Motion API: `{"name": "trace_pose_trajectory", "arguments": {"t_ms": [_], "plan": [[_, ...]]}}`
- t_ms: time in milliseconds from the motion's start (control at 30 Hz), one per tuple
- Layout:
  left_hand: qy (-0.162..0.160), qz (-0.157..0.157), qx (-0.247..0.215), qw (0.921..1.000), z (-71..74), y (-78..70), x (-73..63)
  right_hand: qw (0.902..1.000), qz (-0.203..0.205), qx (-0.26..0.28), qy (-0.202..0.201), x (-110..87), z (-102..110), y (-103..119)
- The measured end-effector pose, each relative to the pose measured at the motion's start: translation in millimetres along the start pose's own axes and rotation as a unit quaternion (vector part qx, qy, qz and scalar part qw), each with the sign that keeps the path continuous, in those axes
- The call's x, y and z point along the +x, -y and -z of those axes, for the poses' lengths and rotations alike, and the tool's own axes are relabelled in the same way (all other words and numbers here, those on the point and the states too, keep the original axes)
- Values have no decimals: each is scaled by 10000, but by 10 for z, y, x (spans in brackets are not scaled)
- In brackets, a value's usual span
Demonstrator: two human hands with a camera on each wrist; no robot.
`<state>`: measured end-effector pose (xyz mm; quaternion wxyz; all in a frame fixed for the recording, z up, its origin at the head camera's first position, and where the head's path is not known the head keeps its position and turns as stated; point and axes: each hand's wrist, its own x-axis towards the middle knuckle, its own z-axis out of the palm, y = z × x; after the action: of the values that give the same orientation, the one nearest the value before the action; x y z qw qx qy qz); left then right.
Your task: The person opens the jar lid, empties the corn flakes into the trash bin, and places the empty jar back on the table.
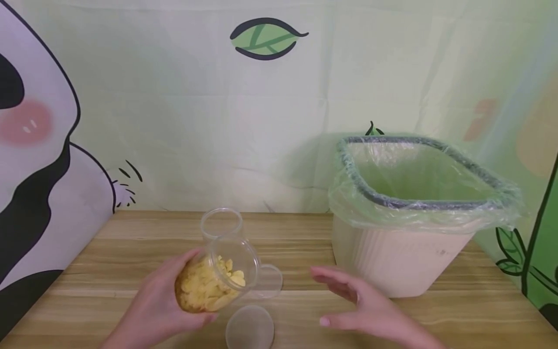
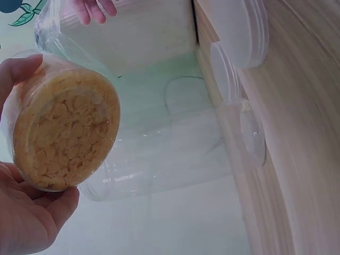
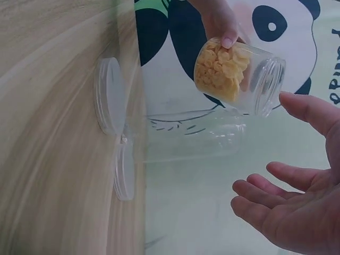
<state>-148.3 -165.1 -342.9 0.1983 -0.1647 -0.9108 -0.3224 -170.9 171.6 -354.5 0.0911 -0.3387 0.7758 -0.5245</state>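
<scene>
My left hand (image 1: 159,298) grips a transparent jar (image 1: 205,286) partly filled with yellow flakes that look like cornflakes. The jar is uncapped and tilted, its mouth pointing up and to the right; in the left wrist view its flake-covered base (image 2: 66,133) faces the camera. To the right of it hovers my right hand (image 1: 364,308), fingers spread and relaxed, holding nothing. A second transparent jar (image 3: 191,135) stands upright on the table behind the held one. Two round translucent lids lie flat: a near lid (image 1: 250,328) and a far lid (image 1: 271,281) partly behind the held jar.
A pale waste bin (image 1: 392,261) lined with a thin plastic bag (image 1: 362,203) under a dark rim stands at the right. The wooden table (image 1: 144,242) ends at a printed cloth backdrop (image 1: 183,121) with a panda and leaves.
</scene>
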Motion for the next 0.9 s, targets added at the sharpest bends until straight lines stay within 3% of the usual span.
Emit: {"name": "trace_pose_trajectory", "arguments": {"t_ms": [400,700,900], "plan": [[-9,-272,-150,9995,-31,-146,101,9948,864,-300,-449,-183,193,115],[113,-535,-367,9978,-56,-303,216,9919,1032,-349,-656,-345,362,199],[218,-595,-396,9972,-48,-434,316,9906,1105,-26,-810,-458,492,275]]}}
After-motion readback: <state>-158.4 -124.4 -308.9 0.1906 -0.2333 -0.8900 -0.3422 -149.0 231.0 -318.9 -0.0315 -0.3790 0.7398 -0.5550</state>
